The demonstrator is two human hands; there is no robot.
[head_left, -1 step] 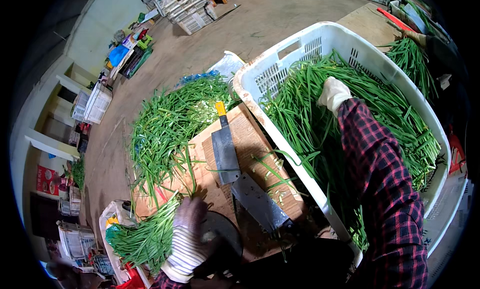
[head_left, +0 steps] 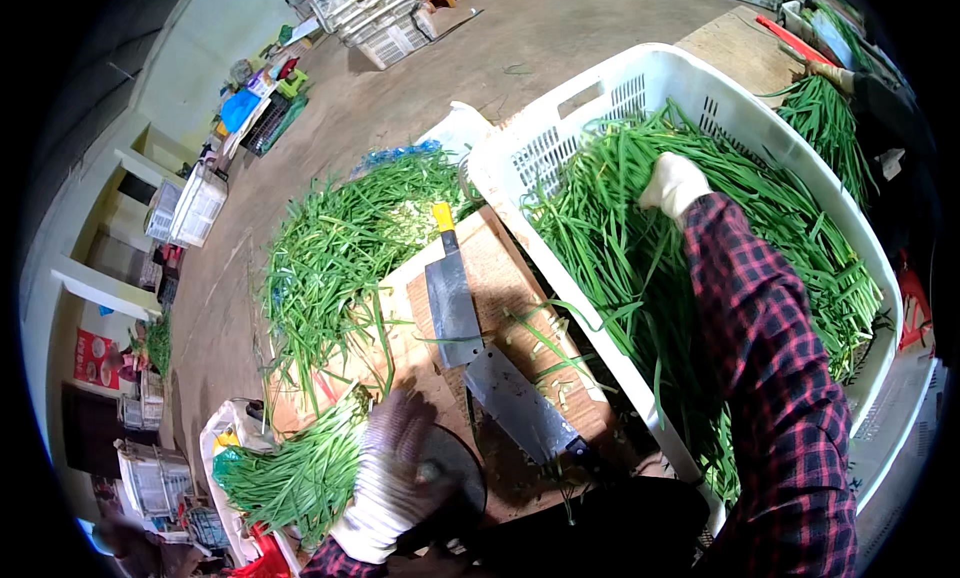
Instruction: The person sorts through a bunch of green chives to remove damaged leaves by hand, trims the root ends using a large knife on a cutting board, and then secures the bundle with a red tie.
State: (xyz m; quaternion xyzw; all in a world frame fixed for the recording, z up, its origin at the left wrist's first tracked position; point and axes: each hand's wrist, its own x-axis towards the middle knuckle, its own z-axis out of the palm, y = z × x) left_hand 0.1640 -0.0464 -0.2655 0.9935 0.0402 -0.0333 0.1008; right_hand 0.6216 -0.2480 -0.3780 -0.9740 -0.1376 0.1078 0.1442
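Observation:
My right hand (head_left: 675, 186), in a white glove, reaches into a big white plastic basket (head_left: 483, 173). Its fingers are curled round some of the long green garlic chives (head_left: 790, 238) heaped inside. My left hand (head_left: 392, 468), in a striped glove, is held with fingers stretched out beside a bunch of garlic chives (head_left: 300, 473) at the lower left. Between the hands a cleaver (head_left: 452, 298) with a yellow handle lies on a cardboard-covered board (head_left: 500, 263). A second cleaver (head_left: 520, 403) with a dark handle lies below it, the two blades nearly meeting.
Loose green leaves and pale trimmings (head_left: 335, 243) are heaped left of the board. A dark round surface (head_left: 455, 468) lies beside my left hand. More greens (head_left: 820, 128) lie beyond the basket at the right. White crates (head_left: 375, 28) are stacked across the floor.
My left hand has shifted slightly right, away from the bunch, and its fingers have spread. My right hand has moved slightly right and down, and leaves beside it are blurred with motion.

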